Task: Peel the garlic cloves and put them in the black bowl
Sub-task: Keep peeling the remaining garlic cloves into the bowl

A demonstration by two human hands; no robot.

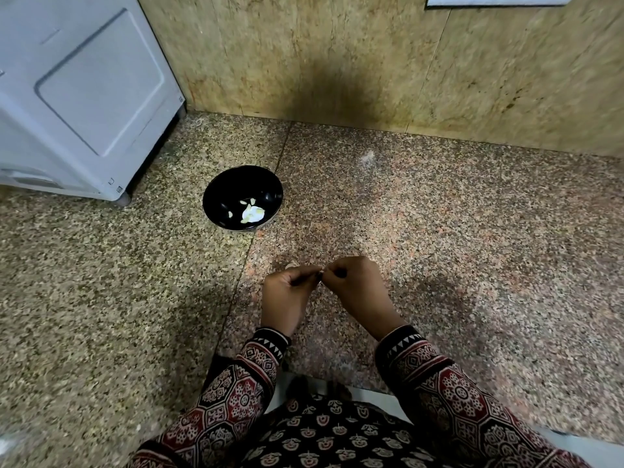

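A black bowl [216,197] stands on the speckled granite counter [472,231], left of centre, with a few pale peeled garlic cloves [251,213] in its bottom. Nearer to me, my left hand [287,295] and my right hand [358,288] meet fingertip to fingertip above the counter. Between them they pinch a small garlic clove [320,273], of which only a pale tip shows. A pale scrap, perhaps garlic or its skin [291,265], lies on the counter just beyond my left hand.
A grey-white appliance [84,96] fills the back left corner, close to the bowl. A tan stone wall [371,62] runs along the back. The counter's front edge [337,386] lies just beneath my wrists.
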